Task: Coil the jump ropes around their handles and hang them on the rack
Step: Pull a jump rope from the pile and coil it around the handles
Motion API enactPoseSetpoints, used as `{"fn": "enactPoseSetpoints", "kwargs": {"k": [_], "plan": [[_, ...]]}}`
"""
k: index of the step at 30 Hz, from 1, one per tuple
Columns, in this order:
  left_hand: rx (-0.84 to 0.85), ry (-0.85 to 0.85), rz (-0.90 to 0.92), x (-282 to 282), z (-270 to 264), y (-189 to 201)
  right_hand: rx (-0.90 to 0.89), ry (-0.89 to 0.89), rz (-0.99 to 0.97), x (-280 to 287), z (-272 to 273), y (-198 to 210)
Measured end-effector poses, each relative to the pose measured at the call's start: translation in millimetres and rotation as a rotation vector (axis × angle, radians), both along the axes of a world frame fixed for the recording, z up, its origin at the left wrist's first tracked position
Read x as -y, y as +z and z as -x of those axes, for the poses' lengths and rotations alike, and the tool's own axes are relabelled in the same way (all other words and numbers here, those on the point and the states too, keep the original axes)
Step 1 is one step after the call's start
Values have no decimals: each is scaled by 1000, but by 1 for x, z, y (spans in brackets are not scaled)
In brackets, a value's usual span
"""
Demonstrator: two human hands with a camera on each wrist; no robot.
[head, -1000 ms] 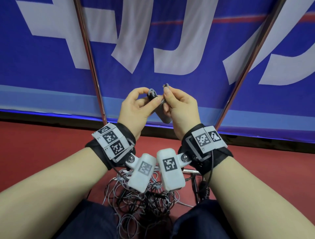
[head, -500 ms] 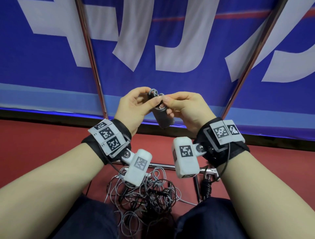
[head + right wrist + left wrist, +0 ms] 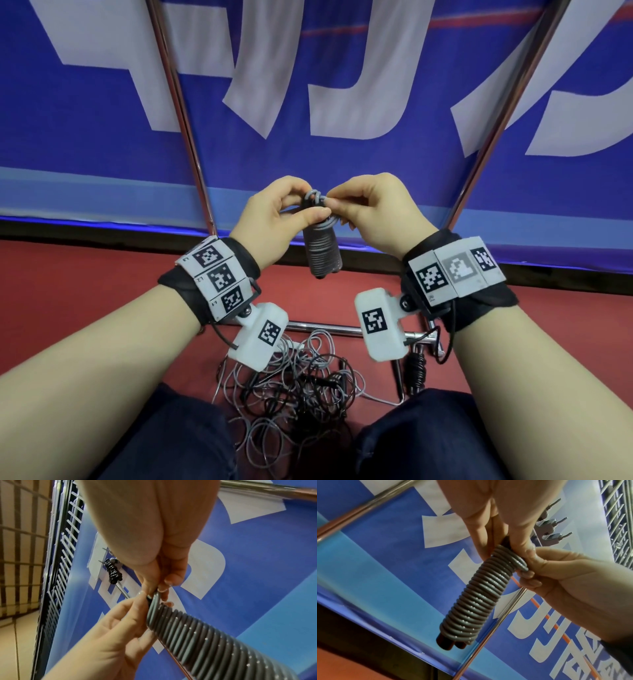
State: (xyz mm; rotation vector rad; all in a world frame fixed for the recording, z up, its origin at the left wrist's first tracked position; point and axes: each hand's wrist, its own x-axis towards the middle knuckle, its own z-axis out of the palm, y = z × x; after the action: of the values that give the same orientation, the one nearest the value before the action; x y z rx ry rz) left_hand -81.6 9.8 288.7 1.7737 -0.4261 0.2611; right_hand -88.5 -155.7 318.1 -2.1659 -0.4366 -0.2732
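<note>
Pinching the top of a grey coiled jump rope between thumb and curled fingers with the left hand, and nipping the loose grey end loop just above the coil with the fingertips of the right hand; neither hand lying spread. Holding the bundle upright in the air, between the two hands, with its lower end hanging free. Judging from the tight turns running nearly the full length of the paired black handles, nearing the end of the winding on this rope, with only the tail waiting to be tucked or knotted and the hanging not yet done. Showing, in the left wrist view, a smooth, glossy, rubbery cord, round in section, stacked turn on turn like a spring, with two dark blunt handle ends poking out below it. Hanging already, up and behind the held bundle in the right wrist view, one black wound rope on a metal peg of the rack, beside bare pegs. Lying on the red floor below the held bundle, a tangle of loose grey and black ropes waiting to be coiled, so leaving much of the task ahead.
</note>
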Motion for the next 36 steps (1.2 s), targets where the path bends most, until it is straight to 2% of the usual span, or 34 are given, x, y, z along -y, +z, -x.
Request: {"fn": "enactPoseSetpoints", "kwargs": {"k": [2,5,7,9,13,16,18,23,26,31,34,36], "plan": [[1,-8,-39,0,0,1,70,11,87,-2,1,-1],[36,7,-192,0,3,1,137,20,199,-3,0,-6],[73,2,-266,-1,5,1,153,18,214,-3,1,-9],[88,-16,-321,-1,6,1,124,-4,169,-2,3,-10],[49,-61,-353,0,9,1,-125,-19,-102,4,6,-9],[-43,-107,-270,0,9,2,-321,22,-405,8,5,-9],[-113,-171,-172,2,10,2,-402,54,-504,10,4,-11],[-145,-186,-194,2,9,-3,-424,81,-371,9,1,-18],[-144,-180,-141,0,9,-3,-427,80,-327,12,3,-17],[-135,-217,59,2,9,2,-653,146,-443,-4,13,-21],[-140,-206,120,3,7,2,-651,155,-510,-20,17,-22],[-137,-176,142,4,7,2,-640,148,-624,-27,17,-25]]}}
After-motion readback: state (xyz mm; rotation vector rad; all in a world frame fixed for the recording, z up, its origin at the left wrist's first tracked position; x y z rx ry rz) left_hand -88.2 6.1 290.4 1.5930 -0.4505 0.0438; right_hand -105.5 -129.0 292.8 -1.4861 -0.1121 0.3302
